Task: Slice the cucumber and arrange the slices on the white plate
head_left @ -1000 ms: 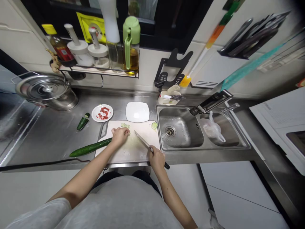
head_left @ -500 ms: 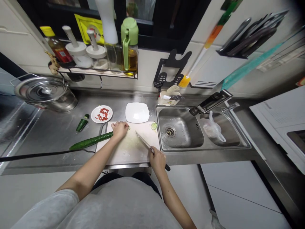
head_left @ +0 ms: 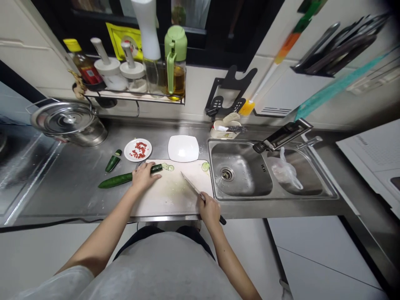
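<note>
My left hand is closed over a long green cucumber that lies across the left end of the white cutting board. The cucumber's cut end shows just right of my fingers, beside a few thin cucumber slices. Another slice lies at the board's far right corner. My right hand grips the handle of a kitchen knife, its blade slanting over the board, apart from the cucumber.
A cucumber end piece, a small plate of red chopped bits and a white square plate lie behind the board. A lidded steel pot stands at far left. The double sink with a plastic bag is to the right.
My left hand has slid left along the cucumber and pushed it toward the board's far edge, uncovering its cut end and the slices. The knife hand has barely moved.
</note>
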Available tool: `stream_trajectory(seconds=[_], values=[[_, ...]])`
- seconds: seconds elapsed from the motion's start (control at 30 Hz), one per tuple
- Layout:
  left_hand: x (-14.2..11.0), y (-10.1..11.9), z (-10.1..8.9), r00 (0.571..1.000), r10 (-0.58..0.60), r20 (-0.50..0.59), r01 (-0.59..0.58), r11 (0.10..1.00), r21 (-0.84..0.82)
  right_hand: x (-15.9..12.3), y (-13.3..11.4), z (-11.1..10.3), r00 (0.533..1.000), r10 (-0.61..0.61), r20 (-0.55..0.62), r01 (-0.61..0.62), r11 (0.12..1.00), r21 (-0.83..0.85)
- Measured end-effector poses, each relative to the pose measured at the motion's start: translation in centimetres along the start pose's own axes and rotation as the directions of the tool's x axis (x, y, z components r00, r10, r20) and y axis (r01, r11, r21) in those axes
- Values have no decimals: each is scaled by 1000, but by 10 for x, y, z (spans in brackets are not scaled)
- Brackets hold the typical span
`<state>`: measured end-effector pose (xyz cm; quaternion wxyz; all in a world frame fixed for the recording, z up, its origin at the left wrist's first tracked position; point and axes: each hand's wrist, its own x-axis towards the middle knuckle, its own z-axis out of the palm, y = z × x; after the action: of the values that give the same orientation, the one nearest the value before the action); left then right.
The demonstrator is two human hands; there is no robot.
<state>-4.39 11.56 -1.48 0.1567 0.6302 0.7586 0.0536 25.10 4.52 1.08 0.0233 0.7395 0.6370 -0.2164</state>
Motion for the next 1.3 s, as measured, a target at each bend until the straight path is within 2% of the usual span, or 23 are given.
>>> stream_trajectory(seconds=[0.1,0.2,0.33,0.67,0.8,1.0,1.1,1.3], values=[[-7,-20,-4,997,48,63,-52,997,55,2,-2,1,1000,-13,2,13,1000,-9],[-10,-29,-4,992,99,81,-105,992,72,3,-6,1,999,-33,3,33,999,-6],[-14,-32,-4,981,163,106,-170,983,62,3,-12,1,997,-74,14,74,997,3],[-42,-32,-7,959,215,187,-216,976,-14,0,-24,3,987,-87,132,85,996,19],[-47,-30,1,956,239,172,-239,971,-21,-2,-34,5,976,-80,204,91,995,-44],[-52,-24,15,919,391,55,-387,919,-72,-7,-54,13,954,-179,240,199,978,-59],[-50,-26,19,909,417,13,-416,907,-64,-10,-64,14,940,-214,265,233,971,-42],[-39,-36,22,885,463,37,-463,886,-24,-13,-79,15,908,-270,321,294,955,-28]])
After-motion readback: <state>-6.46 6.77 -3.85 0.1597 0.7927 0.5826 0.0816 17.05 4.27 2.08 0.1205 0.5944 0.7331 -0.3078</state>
